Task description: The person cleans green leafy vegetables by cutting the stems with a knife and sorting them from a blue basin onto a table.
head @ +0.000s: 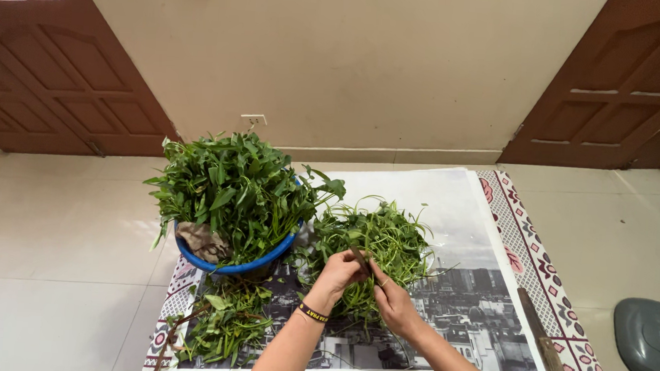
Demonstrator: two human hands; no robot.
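Both hands, left hand and right hand, pinch one green stem over the stem pile; best gripped close together so it snaps cleanly.

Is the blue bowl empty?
No, the blue bowl is heaped with leafy greens that rise well above its rim.

Basin: blue glossy plastic. Poster sheet: smooth printed paper. Doors: brown panelled wood. Floor: glossy tile.
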